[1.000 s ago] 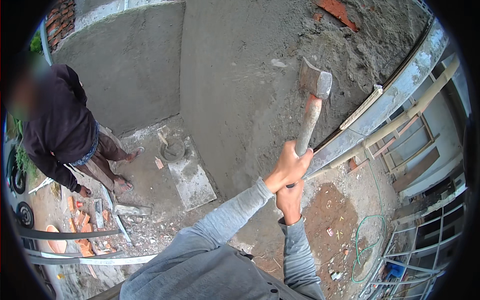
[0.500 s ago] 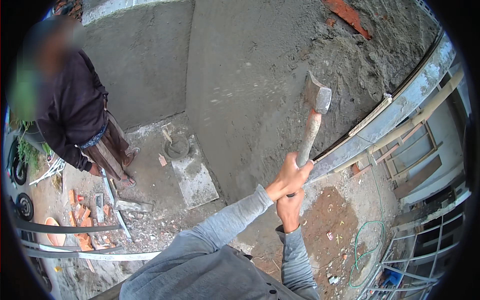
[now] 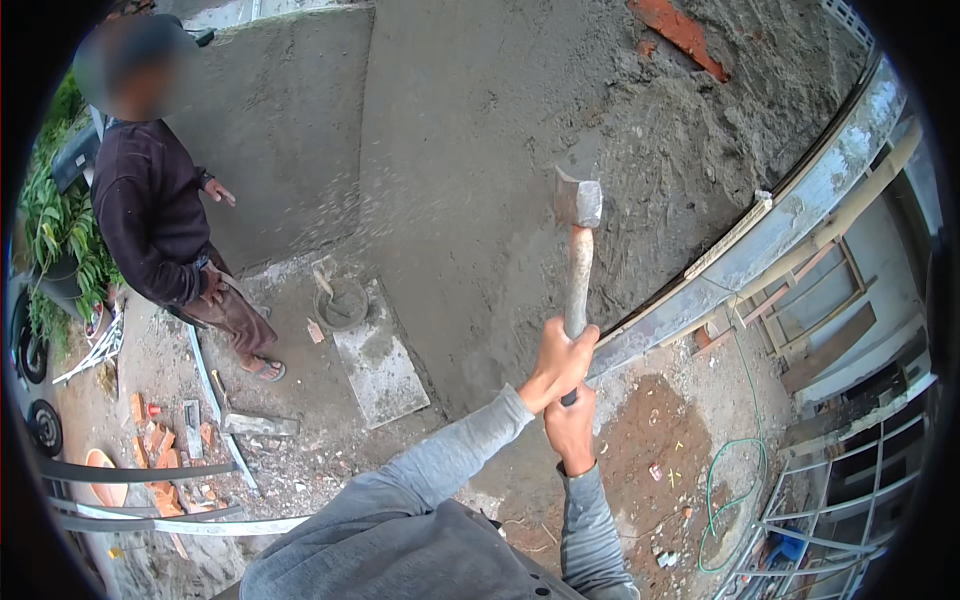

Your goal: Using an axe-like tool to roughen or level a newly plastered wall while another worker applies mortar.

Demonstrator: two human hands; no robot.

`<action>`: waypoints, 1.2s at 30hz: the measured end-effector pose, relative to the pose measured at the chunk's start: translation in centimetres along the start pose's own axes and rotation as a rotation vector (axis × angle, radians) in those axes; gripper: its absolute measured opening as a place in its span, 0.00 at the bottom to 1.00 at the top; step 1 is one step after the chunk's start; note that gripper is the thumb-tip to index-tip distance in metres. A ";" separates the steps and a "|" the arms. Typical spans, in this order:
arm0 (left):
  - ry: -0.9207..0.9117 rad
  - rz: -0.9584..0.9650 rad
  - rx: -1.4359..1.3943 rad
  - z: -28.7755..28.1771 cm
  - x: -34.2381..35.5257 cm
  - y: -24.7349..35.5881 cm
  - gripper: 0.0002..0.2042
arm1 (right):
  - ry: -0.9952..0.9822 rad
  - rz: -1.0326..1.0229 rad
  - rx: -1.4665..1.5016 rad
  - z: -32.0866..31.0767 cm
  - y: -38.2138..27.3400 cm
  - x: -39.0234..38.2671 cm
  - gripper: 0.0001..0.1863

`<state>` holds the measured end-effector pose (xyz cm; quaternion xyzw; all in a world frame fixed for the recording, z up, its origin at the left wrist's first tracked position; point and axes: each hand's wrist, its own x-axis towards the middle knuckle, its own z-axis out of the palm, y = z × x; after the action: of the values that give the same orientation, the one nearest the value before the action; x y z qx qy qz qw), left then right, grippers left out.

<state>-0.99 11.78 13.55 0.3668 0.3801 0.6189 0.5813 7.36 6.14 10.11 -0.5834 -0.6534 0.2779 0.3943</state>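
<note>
An axe stands up in front of me, its worn steel head against the grey wet-looking mortar wall. The flared blade points left and the blunt square end right. My left hand is wrapped round the wooden handle, below the head. Lower down, my right hand is closed round the dark butt end. Whether the blade touches the mortar wall I cannot tell. Small pale specks show over the wall to the left of the axe.
A co-worker stands at the left. Between us lie a mortar bucket and a pale board. Broken bricks are at lower left. A metal beam runs along the right, with a green hose below it.
The axe and both hands have shifted slightly left in the picture, and the handle stands more upright. The co-worker now stands straighter, with one hand raised in front.
</note>
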 end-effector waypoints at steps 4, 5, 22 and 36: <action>-0.179 0.087 -0.170 -1.4 -1.3 1.1 0.10 | 0.034 -0.061 0.000 0.2 -3.1 -0.7 0.08; -0.169 0.086 -0.168 -1.3 -2.1 2.5 0.10 | 0.110 -0.166 0.009 0.4 -3.8 -1.1 0.10; -0.537 0.520 -0.059 2.4 -6.1 6.1 0.06 | 0.274 -0.290 -0.140 -1.4 0.4 -2.4 0.08; -0.639 0.579 -0.192 3.5 -6.5 7.0 0.04 | 0.749 -0.321 1.005 0.0 6.5 -1.2 0.23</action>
<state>-0.61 5.21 21.26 0.5753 0.0037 0.6444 0.5037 10.88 6.07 4.51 -0.2799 -0.3410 0.2652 0.8573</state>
